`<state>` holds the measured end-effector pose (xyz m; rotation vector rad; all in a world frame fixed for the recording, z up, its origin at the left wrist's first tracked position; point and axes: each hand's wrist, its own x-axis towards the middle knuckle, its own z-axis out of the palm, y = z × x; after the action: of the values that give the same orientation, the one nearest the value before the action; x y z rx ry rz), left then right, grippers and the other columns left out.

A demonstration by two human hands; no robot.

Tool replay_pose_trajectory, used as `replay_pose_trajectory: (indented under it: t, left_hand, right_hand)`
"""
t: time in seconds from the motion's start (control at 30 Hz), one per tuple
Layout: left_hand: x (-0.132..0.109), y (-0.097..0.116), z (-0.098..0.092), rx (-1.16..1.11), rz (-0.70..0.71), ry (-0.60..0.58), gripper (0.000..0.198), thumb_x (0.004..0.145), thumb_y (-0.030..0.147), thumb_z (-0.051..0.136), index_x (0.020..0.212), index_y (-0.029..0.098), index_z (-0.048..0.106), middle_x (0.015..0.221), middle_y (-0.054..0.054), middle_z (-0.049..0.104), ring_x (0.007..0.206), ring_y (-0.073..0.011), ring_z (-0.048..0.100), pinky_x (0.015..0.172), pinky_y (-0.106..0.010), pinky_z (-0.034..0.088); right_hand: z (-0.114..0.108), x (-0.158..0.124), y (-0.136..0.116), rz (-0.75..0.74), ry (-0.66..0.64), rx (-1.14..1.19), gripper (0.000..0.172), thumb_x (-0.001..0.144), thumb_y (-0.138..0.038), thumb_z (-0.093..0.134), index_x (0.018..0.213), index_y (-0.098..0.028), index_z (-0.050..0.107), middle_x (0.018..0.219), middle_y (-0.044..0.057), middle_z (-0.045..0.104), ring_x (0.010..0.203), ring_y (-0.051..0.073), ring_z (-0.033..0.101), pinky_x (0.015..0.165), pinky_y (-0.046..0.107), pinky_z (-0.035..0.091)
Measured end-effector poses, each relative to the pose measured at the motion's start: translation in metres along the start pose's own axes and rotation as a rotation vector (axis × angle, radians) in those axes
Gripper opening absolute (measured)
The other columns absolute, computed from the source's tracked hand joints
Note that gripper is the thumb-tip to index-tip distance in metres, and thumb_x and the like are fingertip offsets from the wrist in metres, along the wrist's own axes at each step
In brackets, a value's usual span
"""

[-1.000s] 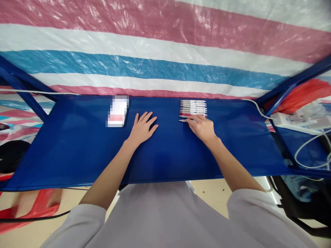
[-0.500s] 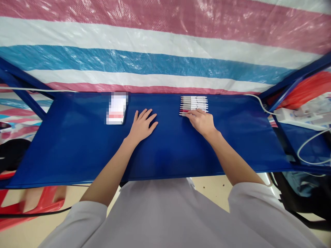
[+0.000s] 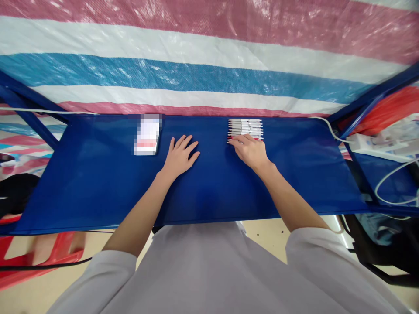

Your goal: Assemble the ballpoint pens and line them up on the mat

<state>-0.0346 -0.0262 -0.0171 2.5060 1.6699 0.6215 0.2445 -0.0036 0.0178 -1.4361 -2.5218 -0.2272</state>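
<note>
Pens [image 3: 245, 127] were laid side by side in a tidy row at the back of the tabletop [image 3: 98, 183], with the right hand [image 3: 250, 151] set against the near edge of the row.

At the left, a small packet [image 3: 148, 134] was seen lying flat, blurred beyond reading. Just beside it, the left hand [image 3: 180, 155] was pressed palm-down on the cloth, fingers spread and nothing held. Further right, the row was judged all but complete: the pens were packed parallel and touching, and no loose pen was seen elsewhere on the tabletop. The fingers of the right hand were laid over the nearest pen. Whether that pen was pinched or merely touched could not be told. The pens were thus well apart from the left hand. A power strip [image 3: 363, 141] was seen past the right end.
</note>
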Motion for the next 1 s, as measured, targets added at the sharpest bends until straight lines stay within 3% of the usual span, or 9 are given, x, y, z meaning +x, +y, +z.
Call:
replay_pose_trajectory:
  t: [0.13, 0.23, 0.37, 0.6, 1.0]
  left_hand:
    - [0.003, -0.002, -0.003, 0.003, -0.002, 0.029, 0.039, 0.096, 0.04, 0.05, 0.128, 0.023, 0.064, 0.144, -0.012, 0.054, 0.138, -0.0358, 0.045, 0.115, -0.064, 0.025]
    - [0.006, -0.006, -0.004, 0.015, -0.012, 0.061, 0.038, 0.095, 0.039, 0.051, 0.127, 0.023, 0.065, 0.144, -0.012, 0.055, 0.137, -0.0353, 0.045, 0.115, -0.062, 0.027]
    - [0.006, -0.01, -0.003, 0.03, -0.014, 0.073, 0.039, 0.095, 0.039, 0.05, 0.127, 0.022, 0.065, 0.143, -0.012, 0.055, 0.137, -0.0353, 0.045, 0.116, -0.061, 0.026]
    - [0.004, -0.017, 0.002, 0.096, -0.03, 0.088, 0.042, 0.096, 0.039, 0.048, 0.131, 0.024, 0.063, 0.144, -0.013, 0.055, 0.136, -0.0375, 0.047, 0.114, -0.064, 0.027]
    - [0.006, -0.022, 0.004, 0.17, -0.056, -0.012, 0.05, 0.1, 0.042, 0.039, 0.143, 0.021, 0.053, 0.153, -0.012, 0.043, 0.143, -0.0349, 0.037, 0.119, -0.058, 0.019]
  right_hand:
    - [-0.003, 0.01, -0.018, 0.017, 0.029, 0.085, 0.032, 0.094, -0.018, 0.048, 0.117, -0.023, 0.07, 0.12, 0.005, 0.073, 0.105, 0.023, 0.065, 0.067, 0.031, 0.05]
    - [0.003, 0.02, -0.038, 0.013, 0.082, 0.174, 0.032, 0.094, -0.022, 0.05, 0.122, -0.019, 0.067, 0.126, 0.008, 0.07, 0.114, 0.025, 0.064, 0.083, 0.035, 0.055]
    - [0.023, 0.032, -0.067, 0.028, 0.142, 0.256, 0.035, 0.096, -0.03, 0.05, 0.126, -0.017, 0.065, 0.132, 0.008, 0.066, 0.128, 0.028, 0.058, 0.107, 0.044, 0.047]
    - [0.055, 0.039, -0.093, 0.148, 0.198, 0.264, 0.039, 0.098, -0.034, 0.047, 0.129, -0.017, 0.062, 0.139, 0.011, 0.061, 0.136, 0.032, 0.05, 0.113, 0.052, 0.04]
    - [0.06, 0.04, -0.092, 0.177, 0.106, 0.234, 0.044, 0.1, -0.04, 0.04, 0.135, -0.02, 0.059, 0.147, 0.007, 0.054, 0.14, 0.029, 0.045, 0.119, 0.048, 0.034]
